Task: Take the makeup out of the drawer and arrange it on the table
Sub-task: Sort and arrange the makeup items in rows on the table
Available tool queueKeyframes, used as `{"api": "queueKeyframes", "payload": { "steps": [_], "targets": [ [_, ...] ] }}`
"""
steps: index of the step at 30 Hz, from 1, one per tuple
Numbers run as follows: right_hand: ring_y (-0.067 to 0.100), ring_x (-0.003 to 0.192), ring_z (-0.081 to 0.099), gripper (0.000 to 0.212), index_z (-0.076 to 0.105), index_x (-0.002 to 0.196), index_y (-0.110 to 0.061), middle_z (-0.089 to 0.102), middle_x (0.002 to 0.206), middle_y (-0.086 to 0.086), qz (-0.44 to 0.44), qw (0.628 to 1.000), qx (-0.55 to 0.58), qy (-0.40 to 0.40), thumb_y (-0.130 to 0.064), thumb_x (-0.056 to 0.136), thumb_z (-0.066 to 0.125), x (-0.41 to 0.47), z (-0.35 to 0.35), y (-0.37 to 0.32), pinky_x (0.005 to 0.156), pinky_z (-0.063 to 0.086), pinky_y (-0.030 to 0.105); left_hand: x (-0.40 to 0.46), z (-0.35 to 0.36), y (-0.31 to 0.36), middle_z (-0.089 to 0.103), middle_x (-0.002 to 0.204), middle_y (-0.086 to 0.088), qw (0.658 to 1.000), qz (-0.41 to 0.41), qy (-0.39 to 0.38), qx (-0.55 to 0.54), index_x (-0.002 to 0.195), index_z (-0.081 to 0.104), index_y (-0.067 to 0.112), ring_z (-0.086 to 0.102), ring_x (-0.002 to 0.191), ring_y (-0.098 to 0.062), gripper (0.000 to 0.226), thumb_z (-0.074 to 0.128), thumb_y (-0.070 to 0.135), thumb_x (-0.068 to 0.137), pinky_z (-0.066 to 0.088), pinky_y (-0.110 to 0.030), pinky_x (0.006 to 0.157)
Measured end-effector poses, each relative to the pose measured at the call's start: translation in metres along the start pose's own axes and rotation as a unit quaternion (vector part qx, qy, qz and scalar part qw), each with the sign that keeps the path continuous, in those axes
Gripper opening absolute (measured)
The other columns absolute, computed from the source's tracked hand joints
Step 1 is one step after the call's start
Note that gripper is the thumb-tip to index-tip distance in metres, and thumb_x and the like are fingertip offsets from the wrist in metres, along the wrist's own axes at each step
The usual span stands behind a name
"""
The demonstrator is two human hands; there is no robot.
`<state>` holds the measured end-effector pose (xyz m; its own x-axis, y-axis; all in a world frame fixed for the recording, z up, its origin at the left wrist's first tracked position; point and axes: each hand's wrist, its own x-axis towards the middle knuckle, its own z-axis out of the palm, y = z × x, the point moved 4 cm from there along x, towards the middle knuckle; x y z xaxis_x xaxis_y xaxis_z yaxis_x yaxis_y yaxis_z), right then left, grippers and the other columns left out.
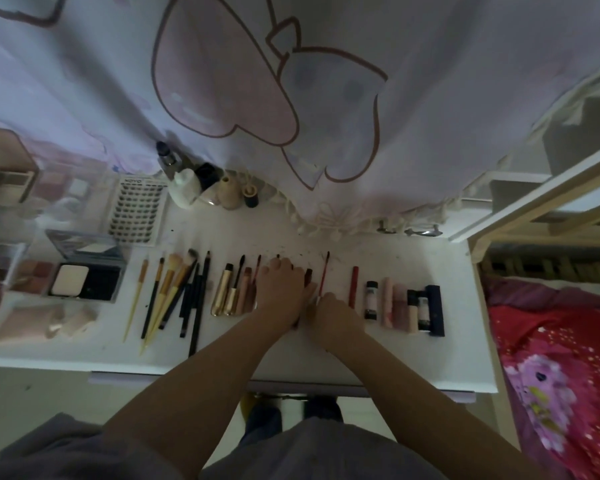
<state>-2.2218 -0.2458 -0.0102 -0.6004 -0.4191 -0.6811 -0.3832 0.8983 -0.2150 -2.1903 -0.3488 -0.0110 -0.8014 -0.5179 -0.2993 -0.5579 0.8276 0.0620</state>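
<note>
Makeup lies in a row across the white table (413, 358). At the left are several brushes and pencils (174, 292), then gold tubes (227, 294). My left hand (279, 289) rests flat, palm down, over several thin wands in the middle. My right hand (333, 315) pinches the lower end of a thin red-handled brush (323, 277) that points away from me. To the right lie a red pencil (354, 285) and a group of small tubes and lipsticks (404, 304). The drawer front (291, 384) shows under the table edge.
An open powder compact (84, 280), palettes and puffs (45, 323) sit at the left, a lash tray (137, 209) and small bottles (205, 188) at the back. A printed curtain (291, 98) hangs over the table's rear. A red bedspread (561, 358) lies to the right.
</note>
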Motion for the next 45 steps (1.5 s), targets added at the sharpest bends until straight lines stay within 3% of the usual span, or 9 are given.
{"api": "queueKeyframes", "payload": {
  "steps": [3, 5, 8, 17, 24, 27, 30, 39, 45],
  "targets": [
    [0.023, 0.084, 0.057, 0.030, 0.050, 0.112, -0.005, 0.054, 0.096, 0.006, -0.065, 0.995, -0.073, -0.001, -0.026, 0.099, 0.032, 0.002, -0.013, -0.002, 0.062, 0.038, 0.030, 0.000, -0.005, -0.001, 0.056, 0.115, -0.010, 1.000, -0.005, 0.021, -0.015, 0.112, 0.057, 0.011, 0.047, 0.110, -0.027, 0.044, 0.039, 0.048, 0.094, 0.037, -0.037, 0.087],
    [0.029, 0.094, 0.060, 0.030, 0.052, 0.106, -0.004, 0.059, 0.104, 0.012, -0.063, 0.995, -0.034, 0.070, -0.028, 0.099, 0.036, 0.009, -0.040, 0.009, 0.067, 0.038, 0.030, 0.001, -0.012, 0.005, 0.057, 0.113, -0.009, 0.999, 0.007, 0.044, -0.029, 0.110, 0.055, 0.011, 0.047, 0.107, -0.026, 0.036, 0.040, 0.040, 0.095, 0.036, -0.036, 0.086],
    [0.024, 0.082, 0.053, 0.025, 0.050, 0.094, -0.008, 0.062, 0.103, 0.014, -0.030, 0.992, 0.037, 0.117, -0.029, 0.098, 0.038, 0.029, -0.080, 0.036, 0.070, 0.039, 0.028, -0.003, -0.019, 0.037, 0.059, 0.109, -0.009, 0.995, 0.052, 0.055, -0.061, 0.109, 0.055, 0.010, 0.049, 0.105, -0.027, 0.033, 0.039, 0.035, 0.096, 0.035, -0.037, 0.085],
    [0.014, 0.060, 0.040, 0.029, 0.049, 0.078, -0.014, 0.045, 0.070, -0.001, -0.032, 0.992, -0.108, 0.061, -0.037, 0.095, 0.042, 0.067, -0.087, 0.037, 0.056, 0.031, 0.026, -0.005, 0.007, 0.088, 0.056, 0.117, -0.011, 0.998, 0.031, -0.034, -0.050, 0.118, 0.051, 0.009, 0.046, 0.110, -0.027, 0.038, 0.031, 0.036, 0.099, 0.032, -0.038, 0.095],
    [0.010, 0.050, 0.045, 0.035, 0.050, 0.059, -0.010, 0.052, 0.058, 0.002, -0.146, 0.986, 0.075, -0.043, -0.021, 0.092, 0.046, 0.051, -0.110, 0.037, 0.041, 0.033, 0.016, -0.016, -0.016, 0.063, 0.058, 0.108, -0.009, 0.986, 0.047, 0.036, -0.155, 0.112, 0.052, 0.010, 0.053, 0.101, -0.026, 0.028, 0.033, 0.026, 0.100, 0.038, -0.034, 0.081],
    [0.003, 0.041, 0.045, 0.034, 0.066, 0.075, -0.015, 0.057, 0.055, -0.007, -0.204, 0.961, 0.102, -0.158, -0.032, 0.096, 0.046, 0.019, -0.114, 0.038, 0.043, 0.037, 0.010, -0.027, -0.032, 0.049, 0.060, 0.106, -0.006, 0.970, 0.125, -0.003, -0.207, 0.117, 0.050, 0.014, 0.058, 0.091, -0.027, 0.028, 0.030, 0.027, 0.102, 0.046, -0.038, 0.073],
    [0.003, 0.041, 0.041, 0.032, 0.070, 0.085, -0.017, 0.049, 0.049, -0.012, -0.220, 0.933, 0.174, -0.227, -0.035, 0.097, 0.046, -0.006, -0.115, 0.042, 0.044, 0.040, 0.016, -0.036, -0.047, 0.037, 0.061, 0.100, -0.004, 0.971, 0.198, 0.009, -0.131, 0.113, 0.050, 0.018, 0.059, 0.084, -0.023, 0.028, 0.029, 0.032, 0.101, 0.045, -0.035, 0.068],
    [0.007, 0.045, 0.034, 0.030, 0.067, 0.084, -0.017, 0.043, 0.053, -0.007, -0.258, 0.925, 0.193, -0.203, -0.031, 0.098, 0.044, -0.044, -0.113, 0.035, 0.047, 0.034, 0.017, -0.055, -0.064, 0.023, 0.059, 0.087, -0.002, 0.943, 0.312, 0.093, -0.066, 0.106, 0.052, 0.016, 0.047, 0.060, -0.016, 0.023, 0.034, 0.030, 0.100, 0.028, -0.029, 0.052],
    [0.002, 0.040, 0.035, 0.031, 0.064, 0.083, -0.014, 0.044, 0.049, -0.011, -0.234, 0.918, 0.230, -0.222, -0.029, 0.099, 0.043, -0.053, -0.094, 0.036, 0.041, 0.033, 0.013, -0.065, -0.056, 0.022, 0.059, 0.087, 0.000, 0.938, 0.330, 0.072, -0.076, 0.107, 0.052, 0.017, 0.057, 0.066, -0.019, 0.023, 0.034, 0.029, 0.100, 0.038, -0.031, 0.054]
  ]
}}
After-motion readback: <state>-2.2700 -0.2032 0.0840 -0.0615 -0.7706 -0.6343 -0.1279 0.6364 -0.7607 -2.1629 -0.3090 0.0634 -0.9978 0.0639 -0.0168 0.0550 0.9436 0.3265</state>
